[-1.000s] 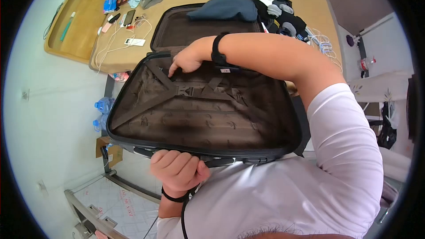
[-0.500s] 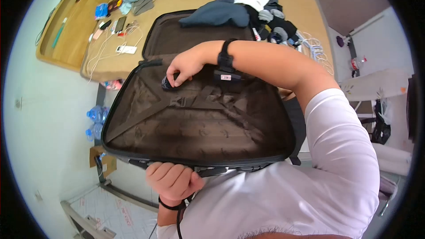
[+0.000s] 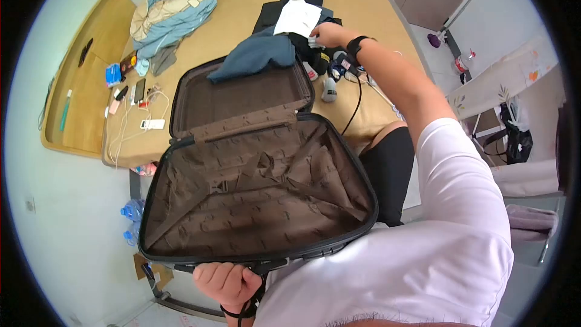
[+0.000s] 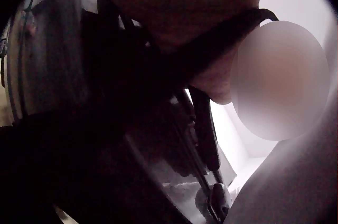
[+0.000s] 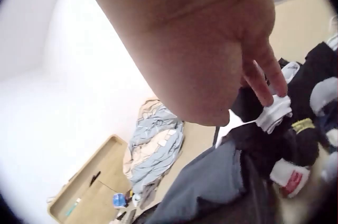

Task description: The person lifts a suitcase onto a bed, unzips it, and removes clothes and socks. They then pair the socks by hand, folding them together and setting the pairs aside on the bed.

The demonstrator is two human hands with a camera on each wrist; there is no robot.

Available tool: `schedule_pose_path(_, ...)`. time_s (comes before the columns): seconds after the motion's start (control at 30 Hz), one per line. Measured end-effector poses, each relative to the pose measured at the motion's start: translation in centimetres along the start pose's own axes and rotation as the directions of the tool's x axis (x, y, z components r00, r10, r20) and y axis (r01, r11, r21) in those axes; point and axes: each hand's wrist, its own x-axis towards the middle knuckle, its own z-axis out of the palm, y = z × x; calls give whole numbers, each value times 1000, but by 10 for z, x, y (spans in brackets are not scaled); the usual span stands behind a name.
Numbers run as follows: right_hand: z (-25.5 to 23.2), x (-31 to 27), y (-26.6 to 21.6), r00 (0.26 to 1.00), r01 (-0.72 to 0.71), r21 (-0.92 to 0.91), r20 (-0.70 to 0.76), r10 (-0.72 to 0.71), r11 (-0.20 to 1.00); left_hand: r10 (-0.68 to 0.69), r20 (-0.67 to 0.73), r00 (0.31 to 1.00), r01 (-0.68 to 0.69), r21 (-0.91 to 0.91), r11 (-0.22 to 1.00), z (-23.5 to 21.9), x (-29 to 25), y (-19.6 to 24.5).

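An open brown-lined suitcase [image 3: 257, 230] lies with its near half tilted toward the person's body and its far half on the bed. At the near rim the left hand [image 3: 227, 283] grips the suitcase by its handle side, knuckles up; the left wrist view is dark there. Beyond the suitcase the right hand [image 3: 331, 33] is over the clothes pile, beside a folded white garment [image 3: 298, 17]. In the right wrist view its extended fingers touch a light grey-white sock [image 5: 275, 114]; the thumb's hold cannot be made out. Blue-grey cloth [image 3: 257, 56] drapes over the far half's edge.
A grey sock [image 3: 329, 91] lies right of the suitcase, near more rolled socks and a dark cable. Left on the bed [image 3: 239, 9] are a phone, cords and a blue packet [image 3: 114, 74]. A rumpled quilt [image 3: 175, 9] lies at the back left.
The right hand has left the suitcase's near half, where it pinched a small dark item, and moved to the clothes. The left hand keeps its grip; the head view now takes in more bed.
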Motion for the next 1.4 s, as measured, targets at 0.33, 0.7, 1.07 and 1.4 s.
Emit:
schedule_pose_path(0.33, 72, 15, -89, 970, 157, -173, 212, -119, 972, -6, -15, 1000, 5, -52, 999, 2, -1, 2)
schedule_pose_path(0.7, 13, 36, 33, 980, -24, -355, -194, -49, 935, -5, -55, 999, 2, -58, 998, 1, 1, 4)
schedule_pose_path(1.07, 63, -29, 57, 595, -734, 201, -272, 756, 649, -37, -12, 999, 37, -37, 999, -1, 4, 7)
schedule_pose_path(1.4, 134, -6, -48, 882, -469, 850, 435, 181, 239, -47, -29, 998, 47, -2, 999, -2, 6, 6)
